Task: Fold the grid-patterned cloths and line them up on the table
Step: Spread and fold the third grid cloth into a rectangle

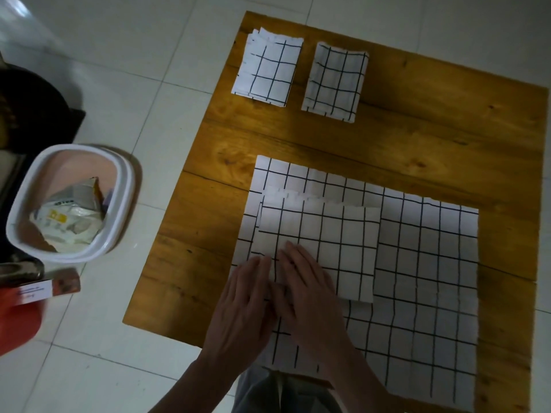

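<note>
- Both hands sit at the table's [447, 120] near edge: left hand [243, 305] and right hand [307, 293] lie side by side, fingers straight, pressing flat and gripping nothing.
- Under them a large open cloth [426, 293] covers the near right part of the table.
- On its left half rests a part-folded cloth [322, 248]; it stretches away and rightward from the fingertips, so the right hand looks nearer its free edge.
- Two folded cloths [268, 67] line the far edge.
- White bin [70, 201] stands on the floor, left.
</note>
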Action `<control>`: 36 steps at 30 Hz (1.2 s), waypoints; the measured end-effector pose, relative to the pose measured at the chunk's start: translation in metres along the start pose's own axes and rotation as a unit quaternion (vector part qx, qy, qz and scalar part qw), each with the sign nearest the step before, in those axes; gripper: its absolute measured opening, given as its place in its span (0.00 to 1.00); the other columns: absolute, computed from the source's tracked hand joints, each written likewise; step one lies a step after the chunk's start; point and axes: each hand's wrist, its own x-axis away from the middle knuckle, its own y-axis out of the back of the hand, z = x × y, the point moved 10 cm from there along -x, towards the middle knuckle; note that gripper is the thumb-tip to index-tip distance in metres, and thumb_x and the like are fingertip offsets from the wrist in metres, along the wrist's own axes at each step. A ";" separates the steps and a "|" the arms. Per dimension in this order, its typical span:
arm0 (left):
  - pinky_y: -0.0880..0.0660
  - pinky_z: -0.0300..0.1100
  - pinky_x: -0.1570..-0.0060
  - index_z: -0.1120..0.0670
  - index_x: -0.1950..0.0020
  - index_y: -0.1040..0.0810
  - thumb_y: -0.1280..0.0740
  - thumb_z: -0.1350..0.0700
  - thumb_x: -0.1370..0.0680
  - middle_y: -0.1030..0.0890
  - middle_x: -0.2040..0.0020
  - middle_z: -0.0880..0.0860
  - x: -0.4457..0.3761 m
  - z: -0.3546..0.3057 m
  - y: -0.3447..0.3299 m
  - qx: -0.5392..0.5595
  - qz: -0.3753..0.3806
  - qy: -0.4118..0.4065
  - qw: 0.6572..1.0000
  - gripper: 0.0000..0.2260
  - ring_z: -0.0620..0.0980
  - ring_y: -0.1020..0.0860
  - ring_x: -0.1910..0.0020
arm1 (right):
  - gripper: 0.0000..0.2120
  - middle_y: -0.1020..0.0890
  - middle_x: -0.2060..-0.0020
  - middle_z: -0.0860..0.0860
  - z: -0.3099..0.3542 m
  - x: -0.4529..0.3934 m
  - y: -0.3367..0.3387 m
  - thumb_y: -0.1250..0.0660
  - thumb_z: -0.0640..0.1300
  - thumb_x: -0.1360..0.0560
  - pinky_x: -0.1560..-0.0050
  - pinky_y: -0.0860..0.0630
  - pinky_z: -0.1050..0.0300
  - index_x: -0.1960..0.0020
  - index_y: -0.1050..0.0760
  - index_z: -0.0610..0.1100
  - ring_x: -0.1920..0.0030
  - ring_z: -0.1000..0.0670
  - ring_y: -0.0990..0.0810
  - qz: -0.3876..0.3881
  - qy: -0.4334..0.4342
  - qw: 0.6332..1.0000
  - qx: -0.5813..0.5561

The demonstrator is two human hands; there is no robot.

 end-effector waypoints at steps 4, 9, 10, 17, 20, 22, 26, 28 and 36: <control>0.28 0.61 0.29 0.59 0.21 0.37 0.41 0.47 0.16 0.34 0.22 0.60 0.003 0.004 -0.004 -0.045 -0.005 -0.002 0.999 0.26 0.58 0.34 0.23 | 0.30 0.43 0.18 0.54 -0.002 0.002 0.005 0.57 0.61 0.13 0.19 0.54 0.61 0.18 0.41 0.46 0.17 0.57 0.51 0.034 0.013 0.998 -0.055; 0.36 0.57 0.26 0.60 0.19 0.39 0.45 0.44 0.15 0.34 0.20 0.61 0.006 0.007 -0.010 -0.069 0.021 0.006 0.997 0.29 0.58 0.35 0.21 | 0.25 0.37 0.20 0.51 -0.029 0.008 0.046 0.53 0.52 0.12 0.19 0.51 0.59 0.20 0.36 0.43 0.18 0.54 0.44 -0.053 0.021 0.998 -0.019; 0.37 0.57 0.25 0.60 0.19 0.39 0.44 0.44 0.15 0.34 0.20 0.61 0.007 0.008 -0.011 -0.068 0.024 0.012 0.997 0.30 0.58 0.35 0.21 | 0.25 0.36 0.20 0.50 -0.039 0.009 0.052 0.53 0.52 0.12 0.19 0.49 0.57 0.20 0.36 0.43 0.18 0.53 0.44 -0.061 0.013 0.998 -0.012; 0.38 0.58 0.24 0.62 0.18 0.38 0.49 0.42 0.14 0.36 0.19 0.61 0.006 0.010 -0.012 -0.074 0.036 0.029 0.996 0.30 0.59 0.37 0.20 | 0.25 0.40 0.18 0.45 -0.096 0.018 0.055 0.49 0.48 0.14 0.21 0.41 0.40 0.19 0.39 0.41 0.17 0.46 0.43 -0.031 0.044 0.983 0.175; 0.39 0.58 0.22 0.61 0.18 0.41 0.47 0.43 0.14 0.39 0.18 0.61 0.006 0.003 -0.013 -0.076 0.031 0.017 0.996 0.30 0.59 0.40 0.18 | 0.28 0.45 0.16 0.46 -0.107 0.018 0.044 0.52 0.52 0.13 0.20 0.45 0.41 0.17 0.44 0.43 0.16 0.47 0.48 0.003 0.024 0.981 0.194; 0.41 0.58 0.21 0.60 0.17 0.42 0.45 0.44 0.14 0.40 0.17 0.60 0.005 -0.010 -0.016 -0.082 0.035 -0.006 0.996 0.30 0.58 0.42 0.17 | 0.28 0.48 0.16 0.47 -0.109 0.019 0.038 0.54 0.54 0.13 0.20 0.46 0.42 0.16 0.48 0.44 0.16 0.47 0.50 0.012 0.009 0.980 0.201; 0.40 0.56 0.23 0.58 0.17 0.41 0.49 0.45 0.13 0.40 0.17 0.58 0.006 -0.047 -0.038 -0.084 0.067 -0.079 0.991 0.27 0.57 0.42 0.17 | 0.29 0.51 0.15 0.48 -0.109 0.020 0.032 0.56 0.55 0.13 0.19 0.49 0.41 0.15 0.52 0.44 0.16 0.47 0.53 0.015 -0.024 0.978 0.209; 0.39 0.56 0.25 0.58 0.17 0.41 0.51 0.45 0.12 0.41 0.16 0.58 0.009 -0.060 -0.054 -0.095 0.093 -0.110 0.985 0.27 0.57 0.42 0.17 | 0.30 0.52 0.15 0.48 -0.109 0.021 0.030 0.58 0.56 0.13 0.19 0.49 0.41 0.15 0.55 0.44 0.16 0.47 0.54 0.020 -0.031 0.978 0.205; 0.39 0.58 0.26 0.57 0.17 0.39 0.52 0.44 0.13 0.42 0.16 0.58 0.005 -0.058 -0.062 -0.122 0.118 -0.088 0.981 0.27 0.57 0.42 0.17 | 0.29 0.43 0.17 0.51 -0.111 0.019 0.048 0.59 0.57 0.13 0.18 0.51 0.45 0.16 0.46 0.46 0.17 0.51 0.46 0.020 -0.011 0.988 0.153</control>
